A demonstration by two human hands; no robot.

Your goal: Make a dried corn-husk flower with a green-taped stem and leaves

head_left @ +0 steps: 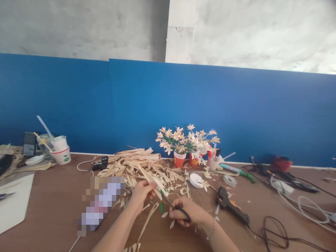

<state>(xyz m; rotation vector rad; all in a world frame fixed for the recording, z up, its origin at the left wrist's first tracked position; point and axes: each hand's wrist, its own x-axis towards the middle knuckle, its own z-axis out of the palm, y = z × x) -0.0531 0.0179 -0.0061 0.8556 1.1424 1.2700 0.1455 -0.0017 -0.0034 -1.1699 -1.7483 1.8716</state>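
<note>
My left hand pinches a pale dried husk strip above the table. My right hand is closed round the black handles of a pair of scissors, whose blades point up and left to the lower end of the strip. Whether the blades touch it is hard to tell. Under the hands lie small pale petal-shaped pieces and a green piece. Behind my left hand spreads a heap of dried husks.
Pale flowers stand in red cups behind the hands. To the right lie a black glue gun, tape rolls and cables. A blurred-out device lies left; white cups stand farther left.
</note>
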